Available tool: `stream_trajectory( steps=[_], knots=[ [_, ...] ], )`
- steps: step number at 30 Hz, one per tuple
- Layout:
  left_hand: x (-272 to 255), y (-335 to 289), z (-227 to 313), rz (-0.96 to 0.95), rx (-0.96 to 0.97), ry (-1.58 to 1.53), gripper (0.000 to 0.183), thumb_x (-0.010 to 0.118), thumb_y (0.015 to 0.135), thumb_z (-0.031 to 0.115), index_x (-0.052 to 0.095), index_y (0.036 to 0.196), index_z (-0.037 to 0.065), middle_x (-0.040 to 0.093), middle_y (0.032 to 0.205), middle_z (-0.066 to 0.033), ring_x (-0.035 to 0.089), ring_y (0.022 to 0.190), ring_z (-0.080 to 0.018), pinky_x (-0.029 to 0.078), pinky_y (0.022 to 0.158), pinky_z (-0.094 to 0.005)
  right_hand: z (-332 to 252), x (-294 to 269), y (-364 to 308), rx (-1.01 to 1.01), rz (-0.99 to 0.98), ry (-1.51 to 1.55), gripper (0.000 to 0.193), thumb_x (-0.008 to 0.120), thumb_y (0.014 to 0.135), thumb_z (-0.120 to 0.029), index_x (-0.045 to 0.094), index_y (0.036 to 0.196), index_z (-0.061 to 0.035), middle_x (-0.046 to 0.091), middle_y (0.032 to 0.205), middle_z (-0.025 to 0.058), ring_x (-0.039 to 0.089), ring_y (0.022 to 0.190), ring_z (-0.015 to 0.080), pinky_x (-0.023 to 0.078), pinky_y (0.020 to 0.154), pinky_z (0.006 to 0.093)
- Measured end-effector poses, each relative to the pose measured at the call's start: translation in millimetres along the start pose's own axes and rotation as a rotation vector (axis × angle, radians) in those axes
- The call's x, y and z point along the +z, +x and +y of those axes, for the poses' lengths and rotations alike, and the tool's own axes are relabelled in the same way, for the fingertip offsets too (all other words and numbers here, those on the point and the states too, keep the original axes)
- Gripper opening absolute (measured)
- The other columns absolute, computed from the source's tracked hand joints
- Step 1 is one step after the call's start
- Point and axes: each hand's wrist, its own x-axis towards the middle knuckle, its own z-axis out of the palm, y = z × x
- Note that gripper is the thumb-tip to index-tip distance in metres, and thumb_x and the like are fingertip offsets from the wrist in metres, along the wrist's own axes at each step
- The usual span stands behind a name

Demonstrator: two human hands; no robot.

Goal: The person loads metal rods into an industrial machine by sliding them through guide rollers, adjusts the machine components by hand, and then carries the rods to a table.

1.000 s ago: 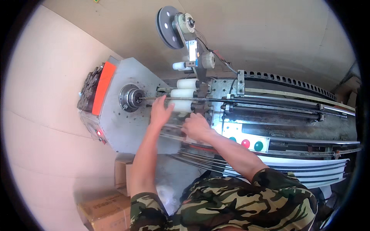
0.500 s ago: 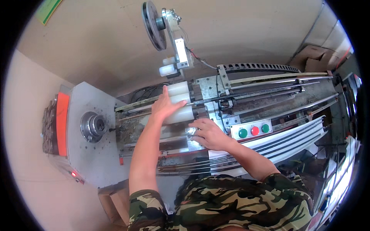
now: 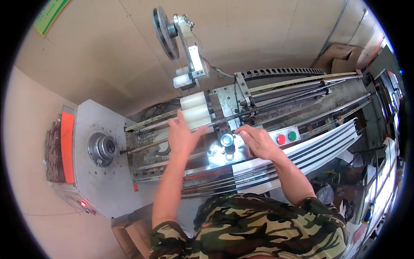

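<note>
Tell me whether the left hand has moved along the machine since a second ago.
Yes. The left hand has moved away from the round chuck and now lies near the white rollers.

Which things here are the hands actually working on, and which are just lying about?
In hand: left hand against the white rollers; right hand at the round metal knob.
Lying about: cardboard boxes, pulley wheel, red and green buttons.

Green sign (image 3: 51,15) top left on wall, brown cartons (image 3: 340,60) upper right, perhaps another carton (image 3: 129,231) below machine
</note>
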Motion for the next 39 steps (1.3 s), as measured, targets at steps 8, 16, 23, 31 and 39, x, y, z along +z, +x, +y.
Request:
stream_trajectory(
  steps=[8,16,23,31,39],
  knots=[
    [27,-80,-3,0.31,0.16,-0.061,0.044,0.081,0.079,0.046,0.078,0.085,0.003,0.068,0.082,-0.0108,0.057,0.088,-0.0316,0.047,0.079,-0.044,-29,-3,35,-0.094,-0.103,-0.314,0.035,0.06,0.098,-0.041,0.076,0.098,-0.0103,0.072,0.083,0.0152,0.069,0.084,0.0373,0.053,0.075,0.0456],
    [37,-91,-7,0.326,0.151,-0.106,0.038,0.075,0.085,0.047,0.076,0.08,0.009,0.068,0.073,-0.0044,0.058,0.078,-0.0265,0.038,0.076,-0.0434,-31,46,82,0.001,-0.351,-0.601,0.046,0.06,0.096,-0.052,0.078,0.093,-0.0101,0.072,0.08,0.0171,0.069,0.087,0.0398,0.053,0.079,0.0498],
    [41,-91,-12,0.331,0.135,-0.101,0.038,0.073,0.085,0.047,0.074,0.078,0.01,0.066,0.073,-0.0058,0.058,0.078,-0.0276,0.037,0.076,-0.045,-22,78,101,0.011,-0.363,-0.605,0.045,0.061,0.093,-0.05,0.079,0.085,-0.0095,0.073,0.079,0.016,0.071,0.086,0.0369,0.054,0.079,0.0482],
    [39,-92,-7,0.318,0.137,-0.096,0.04,0.07,0.088,0.049,0.074,0.078,0.01,0.066,0.073,-0.0059,0.058,0.078,-0.0279,0.037,0.074,-0.0453,-9,56,7,0.131,-0.018,0.408,0.046,0.058,0.103,-0.042,0.072,0.097,0.0013,0.05,0.067,-0.0032,0.041,0.058,0.0055,0.029,0.052,0.0219],
    [43,-90,-8,0.371,0.186,-0.073,0.04,0.076,0.084,0.049,0.075,0.078,0.01,0.069,0.073,-0.0046,0.06,0.074,-0.0269,0.037,0.074,-0.0435,79,77,-67,0.369,0.089,0.27,0.033,0.058,0.104,-0.03,0.067,0.107,0.0021,0.06,0.08,0.0014,0.053,0.076,0.0098,0.045,0.07,0.0292]
  ],
)
